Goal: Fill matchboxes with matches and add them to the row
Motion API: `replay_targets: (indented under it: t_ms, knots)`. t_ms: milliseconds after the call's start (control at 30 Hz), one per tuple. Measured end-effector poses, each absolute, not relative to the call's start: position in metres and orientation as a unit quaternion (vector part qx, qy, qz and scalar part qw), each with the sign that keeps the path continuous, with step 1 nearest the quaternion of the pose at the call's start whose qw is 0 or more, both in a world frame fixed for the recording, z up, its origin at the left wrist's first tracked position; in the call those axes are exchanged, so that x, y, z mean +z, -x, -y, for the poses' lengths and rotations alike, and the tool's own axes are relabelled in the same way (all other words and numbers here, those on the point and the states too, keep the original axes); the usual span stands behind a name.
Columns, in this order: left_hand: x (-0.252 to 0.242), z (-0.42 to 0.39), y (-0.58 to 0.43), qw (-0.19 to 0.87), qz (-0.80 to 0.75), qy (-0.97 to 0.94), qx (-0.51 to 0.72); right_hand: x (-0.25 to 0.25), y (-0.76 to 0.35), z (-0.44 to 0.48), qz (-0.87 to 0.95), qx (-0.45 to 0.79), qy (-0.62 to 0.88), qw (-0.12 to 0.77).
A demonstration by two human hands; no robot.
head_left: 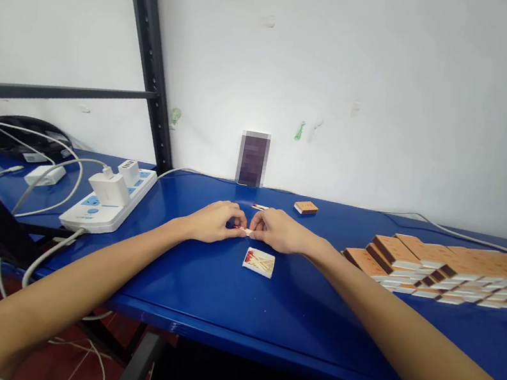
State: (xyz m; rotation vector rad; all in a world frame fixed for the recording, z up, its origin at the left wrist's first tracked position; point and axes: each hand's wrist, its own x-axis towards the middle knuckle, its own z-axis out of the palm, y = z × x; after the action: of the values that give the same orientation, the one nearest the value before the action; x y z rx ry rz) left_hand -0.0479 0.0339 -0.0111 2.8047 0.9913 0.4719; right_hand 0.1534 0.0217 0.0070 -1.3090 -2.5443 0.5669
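My left hand (pixel 215 221) and my right hand (pixel 280 230) meet fingertip to fingertip just above the blue table (pixel 200 278). Between their pinched fingers are matchsticks (pixel 243 230), with red heads at the left-hand side; how many is too small to tell. Just behind the fingers lie more matches (pixel 258 207), partly covered by my right hand. In front of my hands sits an open matchbox tray (pixel 259 262) with several red-headed matches in it. A closed orange matchbox (pixel 305 208) lies farther back, to the right.
Stacked matchboxes (pixel 453 272) fill the right side beside my right forearm. At left stand a white power strip (pixel 110 202) with plugged-in adapters, loose cables and a black shelf post (pixel 148 49). A blurred dark rectangle (pixel 253 159) is against the wall.
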Motion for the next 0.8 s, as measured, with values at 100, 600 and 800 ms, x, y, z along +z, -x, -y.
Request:
replay_targets:
  t_ms: [100,600,800]
  knots:
    - [-0.01,-0.032,0.045,0.082,-0.33,-0.927,0.161,0.007,-0.153,-0.019,0.864,0.182,0.457,0.111]
    - [-0.015,-0.028,0.037,0.029,-0.371,-0.916,0.15,-0.007,-0.153,-0.019,0.88,0.1,0.441,0.144]
    - [-0.019,-0.025,0.034,-0.004,-0.394,-0.908,0.14,-0.01,-0.151,-0.023,0.891,0.036,0.438,0.115]
